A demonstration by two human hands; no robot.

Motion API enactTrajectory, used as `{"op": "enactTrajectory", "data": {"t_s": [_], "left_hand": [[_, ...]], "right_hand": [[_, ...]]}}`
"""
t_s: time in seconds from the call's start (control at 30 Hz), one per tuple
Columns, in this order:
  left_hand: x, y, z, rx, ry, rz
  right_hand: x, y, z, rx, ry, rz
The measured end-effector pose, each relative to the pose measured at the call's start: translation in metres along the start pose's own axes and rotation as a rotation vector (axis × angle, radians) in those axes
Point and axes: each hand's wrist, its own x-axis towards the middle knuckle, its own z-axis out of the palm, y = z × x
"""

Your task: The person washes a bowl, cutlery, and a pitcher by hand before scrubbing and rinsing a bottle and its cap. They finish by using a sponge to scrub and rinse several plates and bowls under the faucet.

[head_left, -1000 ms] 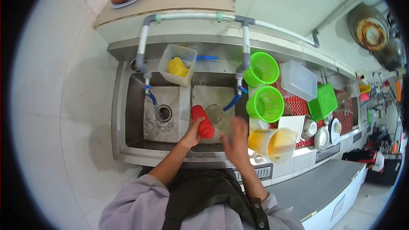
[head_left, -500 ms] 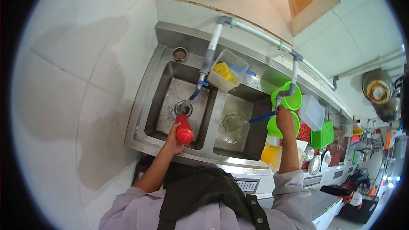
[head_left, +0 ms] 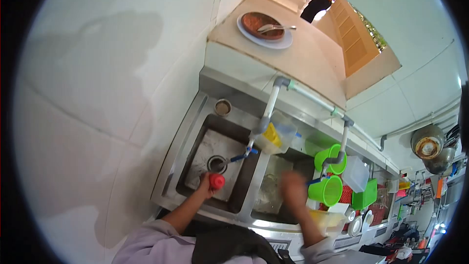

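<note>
Gripping red bottle (head_left: pixel 216 181), left hand (head_left: pixel 203 186) over sink (head_left: pixel 195 142)

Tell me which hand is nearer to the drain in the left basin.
Left. The left hand, holding the red bottle, is right beside the drain; the right hand is apart, over the other basin.

Left basin (head_left: pixel 204 149): floor free to the left of the drain (head_left: pixel 216 164); the blue-handled tap (head_left: pixel 243 157) hangs just above the red bottle (head_left: pixel 216 181) in your left hand (head_left: pixel 202 189). Right basin (head_left: pixel 267 198): your right hand (head_left: pixel 293 189) is hemmed by green baskets (head_left: pixel 326 190) rightward, sponge tub (head_left: pixel 274 134) at the far rim.
</note>
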Motion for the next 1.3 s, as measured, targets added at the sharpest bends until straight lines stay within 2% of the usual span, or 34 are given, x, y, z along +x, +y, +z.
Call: {"op": "enactTrajectory", "data": {"t_s": [0.03, 0.07, 0.1, 0.17, 0.27, 0.33, 0.37, 0.4, 0.43, 0.47, 0.5, 0.53, 0.57, 0.6, 0.63, 0.67, 0.73, 0.77, 0.83, 1.0, 1.07, 1.1, 1.17, 1.23, 1.3], "left_hand": [[-0.003, -0.004, 0.008, 0.006, 0.029, 0.026], [-0.006, -0.011, 0.017, 0.011, 0.058, 0.052], [-0.008, -0.025, 0.019, -0.008, 0.017, 0.033], [-0.023, -0.031, 0.037, -0.021, -0.029, 0.022], [-0.074, -0.015, 0.067, 0.093, -0.002, 0.095], [-0.088, 0.0, 0.076, 0.327, 0.21, -0.184], [-0.081, 0.003, 0.064, 0.338, 0.199, -0.174], [-0.072, 0.005, 0.039, 1.009, 0.089, 0.462], [-0.077, 0.02, 0.049, 1.631, -0.053, 1.162], [-0.083, 0.025, 0.058, 1.632, -0.06, 1.173], [-0.13, 0.047, 0.103, 1.483, -0.255, 0.913], [-0.158, 0.054, 0.133, 1.317, -0.429, 0.653], [-0.16, 0.047, 0.144, 1.321, -0.429, 0.661], [-0.161, 0.04, 0.154, 1.269, -0.341, 0.655], [-0.163, 0.035, 0.162, 1.214, -0.255, 0.646], [-0.165, 0.033, 0.169, 1.216, -0.256, 0.651], [-0.177, 0.036, 0.185, 1.176, -0.339, 0.851], [-0.185, 0.04, 0.192, 1.184, -0.341, 0.836], [-0.202, 0.054, 0.207, 1.145, -0.533, 0.775], [-0.198, 0.071, 0.212, 1.072, -0.686, 0.69], [-0.19, 0.075, 0.207, 1.019, -0.857, 0.72], [-0.19, 0.078, 0.205, 1.016, -0.843, 0.703], [-0.19, 0.083, 0.2, 0.966, -0.947, 0.553], [-0.19, 0.087, 0.195, 0.986, -0.943, 0.539], [-0.187, 0.098, 0.198, 1.017, -0.968, 0.567]], "right_hand": [[0.008, -0.039, 0.01, 0.416, 0.071, -0.173], [0.007, -0.077, 0.015, 0.901, 0.008, -0.225], [0.019, -0.106, 0.059, 0.89, 0.255, -0.424], [0.023, -0.145, 0.065, 0.74, 0.049, -0.272], [0.037, -0.141, 0.088, 0.642, -0.021, -0.22], [0.039, -0.132, 0.072, 0.647, 0.033, -0.231], [0.041, -0.126, 0.058, 0.685, 0.055, -0.213], [0.044, -0.118, 0.046, 0.718, 0.078, -0.197], [0.051, -0.107, 0.035, 0.705, 0.112, -0.191], [0.051, -0.101, 0.029, 1.103, 0.155, -0.135], [0.051, -0.099, 0.024, 1.502, 0.195, -0.077], [0.051, -0.101, 0.019, 1.502, 0.203, -0.082], [0.052, -0.105, 0.013, 1.569, 0.329, 0.019], [0.052, -0.108, 0.005, 1.632, 0.455, 0.122], [0.05, -0.107, -0.008, 1.632, 0.46, 0.116], [0.047, -0.105, -0.024, 1.537, 0.5, 0.136], [0.04, -0.098, -0.054, 1.446, 0.538, 0.17], [0.034, -0.092, -0.069, 1.464, 0.527, 0.132], [0.029, -0.08, -0.079, 1.515, 0.502, 0.05], [0.032, -0.066, -0.1, 1.603, 0.456, -0.099], [0.034, -0.066, -0.104, 1.603, 0.425, -0.276], [0.037, -0.068, -0.1, 1.676, 0.395, -0.293], [0.04, -0.073, -0.098, 1.796, 0.324, -0.335], [0.045, -0.073, -0.099, 1.907, 0.243, -0.445], [0.051, -0.076, -0.092, 1.914, 0.237, -0.461]]}}
